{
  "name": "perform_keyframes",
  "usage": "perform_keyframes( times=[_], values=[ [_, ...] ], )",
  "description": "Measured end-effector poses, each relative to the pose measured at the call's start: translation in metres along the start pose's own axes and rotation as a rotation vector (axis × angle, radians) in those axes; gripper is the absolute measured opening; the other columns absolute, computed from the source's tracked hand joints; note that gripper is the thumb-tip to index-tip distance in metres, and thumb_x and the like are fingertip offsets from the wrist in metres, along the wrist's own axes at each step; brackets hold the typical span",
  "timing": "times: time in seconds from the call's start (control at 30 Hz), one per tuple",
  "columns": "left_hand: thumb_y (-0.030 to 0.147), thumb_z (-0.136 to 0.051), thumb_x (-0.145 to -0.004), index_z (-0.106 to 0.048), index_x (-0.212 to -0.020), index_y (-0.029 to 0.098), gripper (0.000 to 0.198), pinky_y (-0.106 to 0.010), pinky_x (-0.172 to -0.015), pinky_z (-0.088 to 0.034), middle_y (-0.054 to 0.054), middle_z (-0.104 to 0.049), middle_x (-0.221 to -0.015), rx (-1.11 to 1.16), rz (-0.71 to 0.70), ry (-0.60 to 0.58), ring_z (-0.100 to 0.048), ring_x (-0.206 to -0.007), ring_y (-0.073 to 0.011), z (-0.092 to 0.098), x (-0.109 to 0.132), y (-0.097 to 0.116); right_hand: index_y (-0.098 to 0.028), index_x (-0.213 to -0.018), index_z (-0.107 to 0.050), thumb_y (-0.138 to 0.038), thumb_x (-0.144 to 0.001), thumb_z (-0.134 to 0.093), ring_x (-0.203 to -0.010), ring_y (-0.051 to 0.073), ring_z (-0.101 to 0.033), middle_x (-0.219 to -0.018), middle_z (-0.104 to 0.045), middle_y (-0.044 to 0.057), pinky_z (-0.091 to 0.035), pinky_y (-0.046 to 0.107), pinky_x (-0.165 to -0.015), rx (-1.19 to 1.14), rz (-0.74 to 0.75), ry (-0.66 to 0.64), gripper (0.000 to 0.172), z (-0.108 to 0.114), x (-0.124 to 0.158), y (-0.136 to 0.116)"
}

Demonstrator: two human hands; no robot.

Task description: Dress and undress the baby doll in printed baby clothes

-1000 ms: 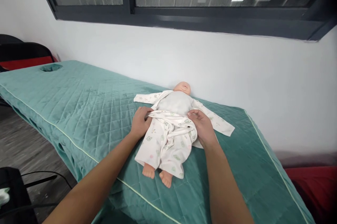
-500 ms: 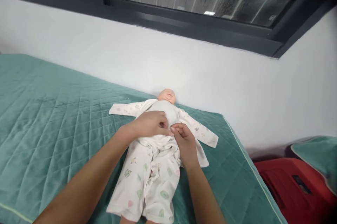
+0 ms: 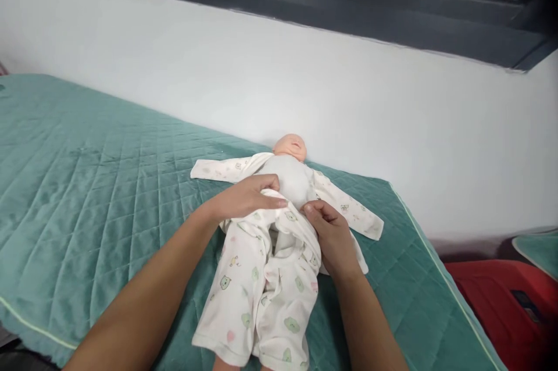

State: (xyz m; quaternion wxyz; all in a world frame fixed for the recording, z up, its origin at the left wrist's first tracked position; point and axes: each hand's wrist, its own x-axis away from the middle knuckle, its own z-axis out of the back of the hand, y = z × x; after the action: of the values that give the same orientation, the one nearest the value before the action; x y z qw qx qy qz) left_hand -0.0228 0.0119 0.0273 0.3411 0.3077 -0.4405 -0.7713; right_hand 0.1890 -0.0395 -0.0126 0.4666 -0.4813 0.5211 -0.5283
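Note:
A baby doll lies on its back, its head by the wall and its grey-white torso bare at the front. White printed pants cover its legs, with the feet partly out of frame. An open white printed top has its sleeves spread to both sides. My left hand pinches the waistband at the doll's belly, thumb over the cloth. Across from it, my right hand grips the other side of the waistband between thumb and fingers. The cloth between my hands is lifted and gathered.
The doll rests on a green quilted cover running along a white wall. A dark window frame crosses above. At the lower right, beyond the cover's piped edge, is a red plastic object.
My hands have moved apart, the right one going outward, and the waistband between them is pulled up and stretched. The camera view has tilted down and shifted left.

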Motion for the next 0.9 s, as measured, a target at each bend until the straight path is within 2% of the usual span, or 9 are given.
perform_keyframes(
  times=[0.13,0.27,0.33,0.4,0.5,0.57,0.73,0.9],
  values=[
    [0.045,-0.067,-0.076,-0.045,-0.073,0.019,0.035,-0.021,-0.059,-0.033,0.003,-0.046,-0.076,0.232,0.037,0.111,-0.043,-0.068,-0.0104,0.009,0.005,-0.009,-0.019,-0.073,-0.063,-0.043,-0.072,-0.078,-0.054,0.009,-0.04,-0.064,-0.053,-0.003,-0.031,0.022,-0.049,-0.194,-0.074,-0.025,0.029,0.005,-0.001,-0.001],
    [0.044,-0.073,-0.073,-0.047,-0.078,0.019,0.037,-0.019,-0.05,-0.024,0.006,-0.037,-0.065,0.41,0.105,0.144,-0.032,-0.055,-0.0063,0.014,0.007,-0.023,-0.018,-0.067,-0.056,-0.035,-0.072,-0.078,-0.051,0.008,-0.039,-0.059,-0.046,-0.005,-0.033,0.021,-0.046,-0.442,-0.116,0.054,0.028,0.003,-0.001,-0.003],
    [0.044,-0.074,-0.073,-0.048,-0.078,0.018,0.036,-0.019,-0.048,-0.022,0.008,-0.035,-0.062,0.479,0.132,0.168,-0.03,-0.052,-0.0055,0.015,0.006,-0.031,-0.019,-0.069,-0.056,-0.033,-0.071,-0.078,-0.054,0.009,-0.044,-0.061,-0.049,-0.005,-0.038,0.021,-0.048,-0.54,-0.153,0.072,0.026,0.002,-0.001,-0.004],
    [0.044,-0.073,-0.074,-0.05,-0.079,0.018,0.035,-0.018,-0.048,-0.024,0.007,-0.04,-0.063,0.492,0.175,0.199,-0.033,-0.052,-0.0056,0.016,0.004,-0.038,-0.02,-0.073,-0.058,-0.031,-0.069,-0.079,-0.058,0.011,-0.049,-0.066,-0.054,-0.004,-0.042,0.022,-0.051,-0.567,-0.184,0.077,0.024,0.003,-0.002,-0.003],
    [0.046,-0.073,-0.073,-0.054,-0.079,0.017,0.035,-0.018,-0.049,-0.025,0.006,-0.044,-0.065,0.423,0.228,0.201,-0.037,-0.054,-0.0061,0.018,0.004,-0.046,-0.02,-0.076,-0.06,-0.03,-0.067,-0.081,-0.059,0.011,-0.049,-0.067,-0.054,-0.004,-0.041,0.022,-0.052,-0.435,-0.163,0.065,0.025,0.009,-0.004,0.0],
    [0.048,-0.073,-0.073,-0.058,-0.081,0.016,0.036,-0.019,-0.05,-0.025,0.005,-0.046,-0.065,0.349,0.243,0.137,-0.038,-0.055,-0.0063,0.023,0.006,-0.049,-0.02,-0.079,-0.062,-0.032,-0.068,-0.083,-0.058,0.009,-0.047,-0.067,-0.054,-0.004,-0.037,0.021,-0.051,-0.281,-0.152,0.011,0.027,0.016,-0.006,0.002],
    [0.046,-0.067,-0.079,-0.061,-0.086,0.015,0.032,-0.019,-0.047,-0.023,0.004,-0.047,-0.063,0.227,0.279,-0.134,-0.036,-0.053,-0.0064,0.04,0.02,-0.053,-0.019,-0.082,-0.06,-0.039,-0.073,-0.081,-0.054,0.007,-0.038,-0.062,-0.047,-0.005,-0.029,0.021,-0.051,-0.032,-0.145,-0.182,0.03,0.032,-0.007,0.002],
    [0.029,-0.069,-0.075,-0.061,-0.089,0.016,0.02,-0.019,-0.057,-0.032,0.003,-0.054,-0.073,0.194,0.246,-0.279,-0.043,-0.063,-0.0078,0.048,0.025,-0.052,-0.019,-0.086,-0.059,-0.04,-0.075,-0.079,-0.065,0.009,-0.044,-0.073,-0.051,-0.003,-0.034,0.022,-0.058,0.16,-0.089,-0.317,0.031,0.041,-0.007,-0.005]
  ],
)
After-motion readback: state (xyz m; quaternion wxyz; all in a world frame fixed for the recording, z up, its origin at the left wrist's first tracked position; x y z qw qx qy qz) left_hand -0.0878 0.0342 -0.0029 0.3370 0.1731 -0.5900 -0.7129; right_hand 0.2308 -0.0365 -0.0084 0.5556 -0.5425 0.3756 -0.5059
